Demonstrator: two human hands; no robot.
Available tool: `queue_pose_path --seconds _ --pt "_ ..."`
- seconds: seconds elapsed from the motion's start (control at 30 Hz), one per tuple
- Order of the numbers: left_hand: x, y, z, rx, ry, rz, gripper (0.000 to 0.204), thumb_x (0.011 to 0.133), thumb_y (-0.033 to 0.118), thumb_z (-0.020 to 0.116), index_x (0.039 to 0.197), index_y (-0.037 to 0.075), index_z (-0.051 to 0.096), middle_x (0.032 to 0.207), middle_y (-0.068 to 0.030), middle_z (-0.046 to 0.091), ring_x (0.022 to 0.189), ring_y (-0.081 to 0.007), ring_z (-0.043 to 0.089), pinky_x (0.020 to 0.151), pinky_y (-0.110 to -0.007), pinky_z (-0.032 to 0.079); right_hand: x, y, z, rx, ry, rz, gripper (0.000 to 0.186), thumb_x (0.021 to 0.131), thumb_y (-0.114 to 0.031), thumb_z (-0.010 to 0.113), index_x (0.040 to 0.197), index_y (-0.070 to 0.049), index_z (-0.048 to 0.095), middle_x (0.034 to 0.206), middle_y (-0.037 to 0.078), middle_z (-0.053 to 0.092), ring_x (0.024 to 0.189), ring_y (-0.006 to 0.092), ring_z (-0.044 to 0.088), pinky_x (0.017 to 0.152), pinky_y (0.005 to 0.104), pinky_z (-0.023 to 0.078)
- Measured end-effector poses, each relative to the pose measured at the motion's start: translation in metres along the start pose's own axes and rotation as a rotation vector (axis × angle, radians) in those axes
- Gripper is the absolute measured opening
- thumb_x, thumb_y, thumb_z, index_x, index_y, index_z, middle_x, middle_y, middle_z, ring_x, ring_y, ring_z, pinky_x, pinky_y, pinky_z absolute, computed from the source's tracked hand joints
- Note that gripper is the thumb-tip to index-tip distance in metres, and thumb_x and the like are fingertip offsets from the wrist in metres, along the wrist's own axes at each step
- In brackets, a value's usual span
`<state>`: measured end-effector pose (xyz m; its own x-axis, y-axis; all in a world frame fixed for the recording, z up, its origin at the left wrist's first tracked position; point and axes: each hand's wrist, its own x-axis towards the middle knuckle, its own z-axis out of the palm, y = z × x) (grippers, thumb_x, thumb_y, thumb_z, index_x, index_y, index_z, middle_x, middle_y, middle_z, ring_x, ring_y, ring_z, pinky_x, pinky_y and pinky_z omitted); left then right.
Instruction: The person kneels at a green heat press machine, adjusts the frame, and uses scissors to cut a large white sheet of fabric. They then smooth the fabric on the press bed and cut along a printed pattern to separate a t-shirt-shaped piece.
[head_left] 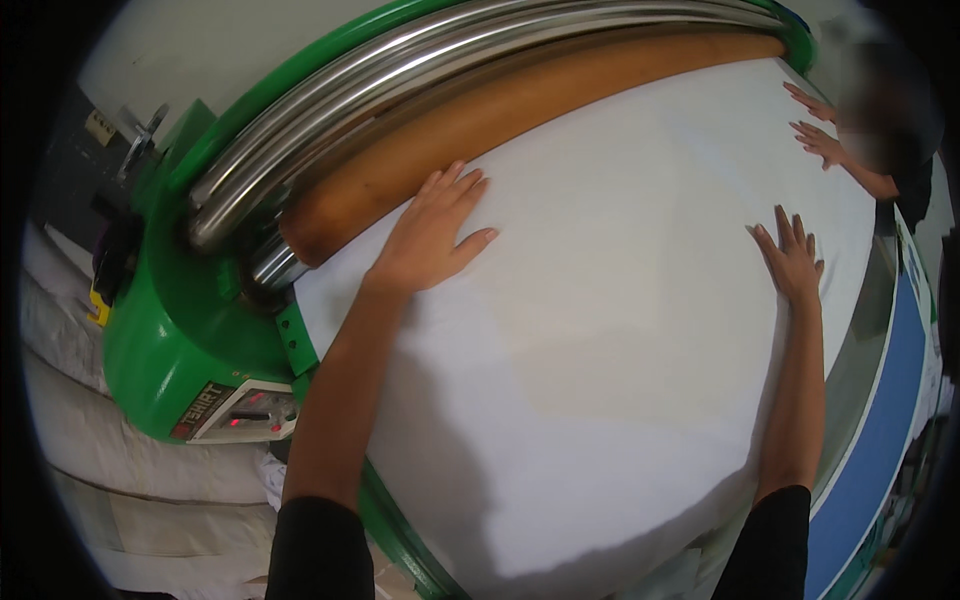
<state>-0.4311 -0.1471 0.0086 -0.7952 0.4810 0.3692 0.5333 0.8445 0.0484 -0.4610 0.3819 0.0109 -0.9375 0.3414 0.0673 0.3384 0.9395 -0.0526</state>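
A wide white sheet (pixel 600 330), fabric or paper, lies spread before me, its far edge meeting a long brown roller (pixel 480 110). My left hand (pixel 425 230) rests flat on the sheet close to that roller, fingers spread, thumb out to the right. Over on the right side, my right hand (pixel 790 258) is on the sheet too, its fingers apart and pointing away from me. Neither hand holds anything. At the far right, a co-worker's two hands (pixel 822 145) are at the sheet's edge.
A green machine housing (pixel 200 310) with a control panel (pixel 250 410) stands at left. Shiny metal rollers (pixel 400 80) run above the brown one. Stacked pale rolls or bundles (pixel 130 450) lie at lower left. A blue panel (pixel 870 440) borders the right. The co-worker (pixel 890 120) stands far right.
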Motion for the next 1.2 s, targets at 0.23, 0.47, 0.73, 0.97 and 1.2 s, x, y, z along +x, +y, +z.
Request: queue_pose_path --seconds 0.23,0.47,0.73,0.97,1.2 --pt "-0.087 0.025 -0.031 0.126 -0.241 -0.305 0.078 0.099 0.044 0.062 0.161 0.007 0.032 0.165 -0.0232 0.03 0.153 -0.0444 0.026 0.123 -0.059 0.022 0.002 -0.009 0.001 -0.042 0.005 -0.003 0.096 0.085 -0.089 0.042 0.162 -0.032 0.035 0.171 0.012 0.024 0.156 0.0453 0.018 0.119 0.0724 0.014" --pt "-0.207 0.159 -0.189 0.013 -0.91 -0.738 0.109 0.078 0.036 0.085 0.161 -0.001 0.025 0.162 -0.0276 0.035 0.149 -0.0428 0.038 0.116 -0.056 0.036 0.001 -0.004 0.002 -0.052 0.017 0.031 0.098 0.083 -0.091 0.042 0.162 -0.033 0.034 0.171 0.011 0.024 0.156 0.0446 0.019 0.12 0.0719 0.015" --pt "-0.079 0.079 -0.148 -0.207 -0.071 -0.287 0.069 0.08 0.02 0.087 0.141 0.004 0.059 0.125 -0.0188 0.071 0.111 -0.0361 0.068 0.093 -0.042 0.052 -0.002 -0.009 -0.005 -0.055 -0.017 0.03 0.097 0.085 -0.09 0.04 0.163 -0.032 0.031 0.171 0.011 0.022 0.156 0.0441 0.018 0.12 0.0719 0.015" --pt "0.01 0.012 -0.003 -0.197 0.021 -0.293 0.059 0.099 0.037 0.066 0.144 0.0 0.056 0.15 -0.0217 0.053 0.138 -0.0359 0.052 0.115 -0.043 0.041 0.003 -0.009 0.0 -0.049 -0.017 0.009 0.097 0.085 -0.09 0.039 0.163 -0.032 0.031 0.171 0.012 0.023 0.156 0.0442 0.018 0.12 0.071 0.015" --pt "0.002 0.021 0.009 0.029 -0.177 -0.309 0.076 0.102 0.054 0.051 0.159 0.005 0.037 0.166 -0.0191 0.032 0.155 -0.0337 0.027 0.126 -0.049 0.02 -0.001 -0.01 -0.003 -0.058 -0.026 0.01 0.098 0.085 -0.092 0.037 0.163 -0.032 0.031 0.171 0.013 0.023 0.156 0.0456 0.019 0.119 0.0721 0.015"
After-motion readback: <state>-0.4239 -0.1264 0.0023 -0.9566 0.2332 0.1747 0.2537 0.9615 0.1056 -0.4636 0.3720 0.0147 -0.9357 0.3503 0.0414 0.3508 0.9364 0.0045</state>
